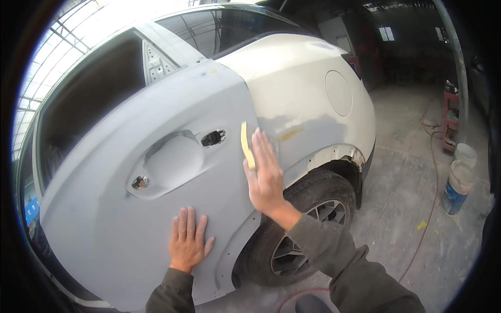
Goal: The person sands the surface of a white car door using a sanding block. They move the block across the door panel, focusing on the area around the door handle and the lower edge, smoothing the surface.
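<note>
My left hand [189, 241] lies flat on the lower part of the grey-primed car door [120, 224], its fingers spread and holding nothing. My right hand [267, 177] is higher, by the door's rear edge, and presses a sanding pad [247, 146] with a yellow edge against the panel. Its fingers lie stretched along the pad, with the thumb near the pad's lower end; most of the pad is hidden under the hand. Pale dust coats the fingers. Left of the pad, the door has a rounded handle recess [175, 159] with two openings where bare metal parts show.
Behind the door is the cream rear quarter panel [292, 68] with a grey patch and a round fuel flap [339, 93]. Below my right forearm sits the rear wheel [313, 229]. Buckets [459, 180], a red stand [450, 122] and a red hose [434, 193] are at the right.
</note>
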The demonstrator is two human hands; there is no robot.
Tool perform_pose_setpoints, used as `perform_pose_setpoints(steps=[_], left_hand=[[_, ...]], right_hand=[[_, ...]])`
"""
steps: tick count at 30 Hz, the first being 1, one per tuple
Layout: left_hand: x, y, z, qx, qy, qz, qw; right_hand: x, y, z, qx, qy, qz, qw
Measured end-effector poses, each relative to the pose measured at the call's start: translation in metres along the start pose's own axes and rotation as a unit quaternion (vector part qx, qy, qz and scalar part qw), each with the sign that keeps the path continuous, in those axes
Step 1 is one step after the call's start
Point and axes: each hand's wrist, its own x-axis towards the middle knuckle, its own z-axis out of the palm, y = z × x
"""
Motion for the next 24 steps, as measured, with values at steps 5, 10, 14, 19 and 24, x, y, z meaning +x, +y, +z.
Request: perform_pose_setpoints(steps=[5, 10, 14, 19, 24], left_hand=[[0.004, 0.001, 0.002, -0.01, 0.008, 0.005, 1.0], [0.002, 0.0, 0.002, -0.023, -0.002, 0.001, 1.0], [-0.003, -0.001, 0.007, -0.041, 0.017, 0.003, 0.999], [0.001, 0.0, 0.004, -0.052, 0.009, 0.009, 0.999], [0.003, 0.0, 0.002, -0.055, 0.015, 0.008, 0.998]], right_hand=[[0.094, 0.01, 0.008, -0.028, -0.009, -0.011, 1.0], [0.042, 0.018, -0.004, -0.104, -0.02, -0.097, 0.99], [-0.054, 0.024, -0.045, -0.198, -0.106, -0.112, 0.968], [0.012, 0.021, -0.042, -0.265, -0.111, -0.149, 0.946], [0.051, 0.024, -0.031, -0.259, -0.091, -0.158, 0.949]])
